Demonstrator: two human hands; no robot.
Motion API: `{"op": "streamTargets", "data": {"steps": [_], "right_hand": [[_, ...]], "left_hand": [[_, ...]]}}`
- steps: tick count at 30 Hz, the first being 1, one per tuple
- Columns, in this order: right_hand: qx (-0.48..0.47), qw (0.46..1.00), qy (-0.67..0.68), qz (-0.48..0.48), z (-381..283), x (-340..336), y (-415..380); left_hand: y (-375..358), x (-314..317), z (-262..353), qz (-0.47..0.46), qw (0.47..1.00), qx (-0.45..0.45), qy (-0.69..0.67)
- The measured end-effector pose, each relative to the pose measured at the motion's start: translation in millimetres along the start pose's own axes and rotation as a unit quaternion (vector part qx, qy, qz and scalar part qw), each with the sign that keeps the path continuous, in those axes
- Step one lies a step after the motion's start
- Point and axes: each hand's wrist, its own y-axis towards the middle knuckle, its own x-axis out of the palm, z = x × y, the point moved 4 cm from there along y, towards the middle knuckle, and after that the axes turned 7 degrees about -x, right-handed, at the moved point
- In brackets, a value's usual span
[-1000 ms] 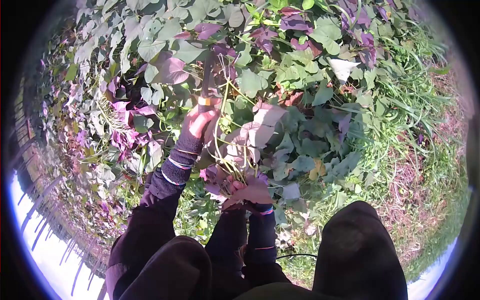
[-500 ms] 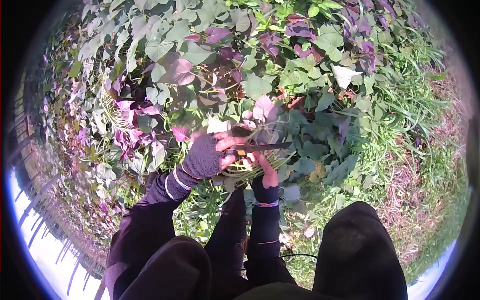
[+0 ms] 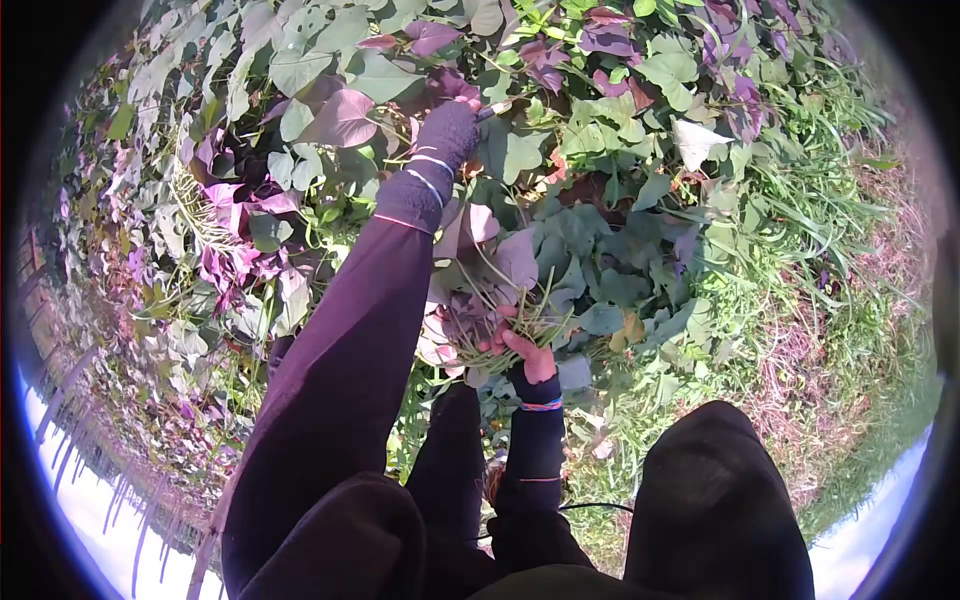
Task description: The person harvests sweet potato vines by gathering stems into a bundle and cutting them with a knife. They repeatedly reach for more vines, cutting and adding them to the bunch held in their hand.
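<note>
My left hand [image 3: 468, 103] reaches far forward among the leaves, its wrist in a dark knitted sleeve with coloured bands. It is closed on a knife [image 3: 492, 111], of which only a short part shows beside the hand; the fingers are mostly hidden. Nearer to me, my right hand [image 3: 528, 358] is closed around a bunch of cut-looking green vine stems [image 3: 545, 325]. Some of those stems carry pale purple leaves [image 3: 517, 258]. Sweet potato vines [image 3: 345, 118] with green and purple heart-shaped leaves surround both hands.
Long grass [image 3: 800, 230] borders the vines on the right, with dry reddish stalks [image 3: 790, 360] beyond. A pale, whitish leaf [image 3: 697, 144] stands out at upper right. My knees [image 3: 715, 480] frame the near side. Thin posts [image 3: 110, 490] line the far left edge.
My left hand has moved forward and up, away from the bunch, taking the knife with it. My right hand stays low, still holding the stems.
</note>
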Motion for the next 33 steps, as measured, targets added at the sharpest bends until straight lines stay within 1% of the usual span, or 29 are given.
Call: {"op": "streamTargets", "data": {"steps": [1, 2, 3, 4, 5, 6, 7, 8, 9, 11, 12, 13, 15, 16, 17, 19, 20, 21, 22, 23, 24, 25, 26, 27, 29, 30, 31, 32, 33], "right_hand": [[0.003, 1.0, -0.002, -0.002, 5, -1, 1], [0.001, 1.0, 0.011, 0.018, 10, -3, 4], [-0.003, 0.999, 0.025, 0.039, 12, 0, 8], [-0.007, 0.999, 0.027, 0.034, 14, 5, 14], [0.002, 0.997, 0.049, 0.058, 17, 11, 22], [0.013, 0.994, 0.071, 0.081, 21, 16, 30], [0.014, 0.994, 0.074, 0.077, 27, 18, 42], [0.005, 0.996, -0.007, 0.085, 35, 17, 59], [-0.004, 0.992, -0.088, 0.091, 35, 26, 76], [0.013, 0.993, 0.116, 0.034, 35, 59, 115], [0.052, 0.997, 0.003, 0.055, 54, 43, 152], [0.089, 0.987, -0.111, 0.075, 74, 27, 184], [0.068, 0.991, -0.099, 0.053, 8, 108, 187], [0.059, 0.994, -0.091, 0.022, -19, 141, 178], [0.017, 0.984, -0.154, -0.092, -15, 141, 191], [0.078, 0.99, -0.091, -0.078, 5, 131, 212], [0.04, 0.969, -0.235, 0.06, -37, 154, 173], [0.046, 0.977, -0.207, 0.008, -45, 155, 156], [0.053, 0.981, -0.179, -0.044, -54, 150, 141], [0.0, 0.982, -0.171, -0.076, -59, 140, 124], [-0.052, 0.98, -0.162, -0.107, -63, 130, 106], [0.002, 0.985, -0.156, -0.076, -71, 133, 84], [0.002, 0.99, -0.129, -0.059, -71, 128, 71], [0.001, 0.994, -0.101, -0.044, -69, 123, 61], [0.012, 0.994, -0.099, -0.053, -49, 108, 52], [0.025, 0.993, -0.094, -0.06, -37, 102, 49], [0.025, 0.993, -0.093, -0.061, -27, 96, 48], [0.022, 0.987, -0.136, -0.087, -17, 93, 46], [0.019, 0.977, -0.18, -0.114, -8, 92, 45]], "left_hand": [[1, -2, -10, -0.023, 0.999, -0.045, -0.011], [-8, -6, -17, 0.133, 0.988, 0.034, -0.075], [-23, -21, -19, 0.14, 0.983, 0.031, -0.111], [-43, -41, -18, 0.235, 0.952, 0.072, -0.181], [-59, -56, -21, 0.208, 0.958, 0.055, -0.189], [-79, -74, -20, 0.188, 0.969, 0.072, -0.147], [-95, -93, -18, 0.196, 0.966, 0.104, -0.135], [-108, -95, -29, 0.195, 0.958, 0.082, -0.194], [-118, -114, -24, 0.184, 0.957, 0.079, -0.21], [-132, -132, -25, 0.148, 0.961, 0.102, -0.209], [-136, -143, -22, 0.126, 0.957, 0.084, -0.247], [-138, -142, -22, 0.115, 0.967, 0.145, -0.175], [-138, -144, -23, 0.073, 0.966, 0.138, -0.206], [-139, -138, -25, 0.038, 0.971, 0.153, -0.18], [-143, -143, -21, 0.057, 0.972, 0.154, -0.166], [-148, -128, -28, -0.087, 0.966, 0.164, -0.181], [-156, -141, -21, -0.059, 0.956, 0.159, -0.239], [-164, -150, -20, -0.082, 0.956, 0.141, -0.243], [-169, -165, -20, -0.044, 0.954, 0.125, -0.268], [-172, -176, -22, -0.006, 0.95, 0.107, -0.292], [-174, -178, -38, 0.052, 0.956, 0.045, -0.286], [-175, -178, -61, 0.108, 0.954, -0.017, -0.278], [-173, -180, -80, 0.146, 0.98, 0.012, -0.136], [-167, -180, -97, 0.182, 0.982, 0.042, 0.01], [-150, -170, -128, 0.081, 0.996, -0.02, 0.013], [-138, -163, -133, 0.081, 0.996, -0.02, 0.013], [-125, -152, -140, 0.041, 0.998, -0.054, 0.02], [-113, -141, -146, 0.001, 0.996, -0.088, 0.027], [-100, -133, -146, 0.0, 0.996, -0.089, 0.029]]}}
